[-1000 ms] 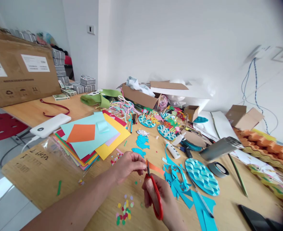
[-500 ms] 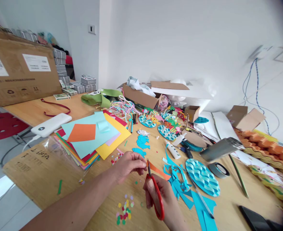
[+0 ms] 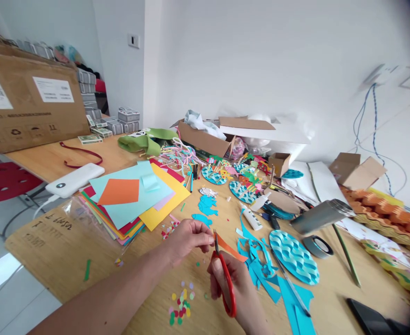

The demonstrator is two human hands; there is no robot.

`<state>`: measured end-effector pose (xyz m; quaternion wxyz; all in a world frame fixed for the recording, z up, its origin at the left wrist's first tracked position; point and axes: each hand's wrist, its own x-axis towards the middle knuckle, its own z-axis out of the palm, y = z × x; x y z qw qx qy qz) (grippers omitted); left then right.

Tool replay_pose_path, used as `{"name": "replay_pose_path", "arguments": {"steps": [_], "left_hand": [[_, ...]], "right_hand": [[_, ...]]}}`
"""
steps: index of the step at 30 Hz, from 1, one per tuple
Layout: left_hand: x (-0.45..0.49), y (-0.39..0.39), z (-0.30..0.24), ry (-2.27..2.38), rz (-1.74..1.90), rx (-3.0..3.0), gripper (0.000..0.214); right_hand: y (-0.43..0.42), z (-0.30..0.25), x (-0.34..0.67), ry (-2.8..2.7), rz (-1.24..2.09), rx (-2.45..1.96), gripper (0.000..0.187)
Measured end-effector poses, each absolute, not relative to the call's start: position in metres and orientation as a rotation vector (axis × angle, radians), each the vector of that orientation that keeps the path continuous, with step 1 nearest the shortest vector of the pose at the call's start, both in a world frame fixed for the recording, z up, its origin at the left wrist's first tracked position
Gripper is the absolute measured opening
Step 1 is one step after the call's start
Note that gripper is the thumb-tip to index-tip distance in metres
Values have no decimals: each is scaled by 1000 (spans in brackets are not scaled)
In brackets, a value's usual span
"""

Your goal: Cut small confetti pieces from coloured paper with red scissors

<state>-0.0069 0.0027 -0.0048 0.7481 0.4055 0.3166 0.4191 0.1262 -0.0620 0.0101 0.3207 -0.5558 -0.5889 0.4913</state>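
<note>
My right hand point(image 3: 231, 274) grips a pair of scissors point(image 3: 230, 291) with red handles, thumb and fingers at the loops, its dark blades pointing away from me. The blades look nearly closed. My left hand point(image 3: 194, 237) is closed in a pinch at the blade tips, on the narrow end of an orange strip of paper point(image 3: 231, 250). That strip runs behind the scissors toward the right; its held end is mostly hidden by the fingertips. Just beyond my left hand lie blue paper fish point(image 3: 208, 204). Small coloured paper dots point(image 3: 181, 304) are scattered nearer me.
Coloured paper sheets point(image 3: 121, 216) are stacked at left, beside a white power bank point(image 3: 75, 180). Blue paper scraps point(image 3: 261, 265), a wavy blue oval point(image 3: 294, 256), a glue bottle point(image 3: 251, 217), a tape roll point(image 3: 318, 246) and a metal flask point(image 3: 321, 216) stand or lie at right.
Almost nothing differs. The view has shifted very slightly, and both hands keep their places with the scissors and the orange strip.
</note>
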Motion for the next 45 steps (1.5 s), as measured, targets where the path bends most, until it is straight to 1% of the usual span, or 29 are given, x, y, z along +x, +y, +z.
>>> {"name": "replay_pose_path", "arguments": {"steps": [6, 12, 18, 27, 35, 45], "left_hand": [[-8, 4, -7, 641, 871, 822, 14], [-10, 4, -7, 647, 839, 810, 13], [-10, 5, -8, 657, 832, 798, 12], [-7, 4, -8, 646, 826, 818, 12], [-6, 2, -5, 697, 901, 858, 13], [-6, 6, -6, 652, 855, 821, 13]], "right_hand": [[-64, 16, 127, -1530, 1329, -1467, 49], [-63, 16, 129, -1566, 1363, -1436, 44], [-64, 14, 130, -1564, 1350, -1453, 42], [-62, 14, 129, -1548, 1289, -1483, 45], [-62, 11, 126, -1505, 1296, -1489, 45], [-61, 9, 130, -1604, 1295, -1452, 45]]}}
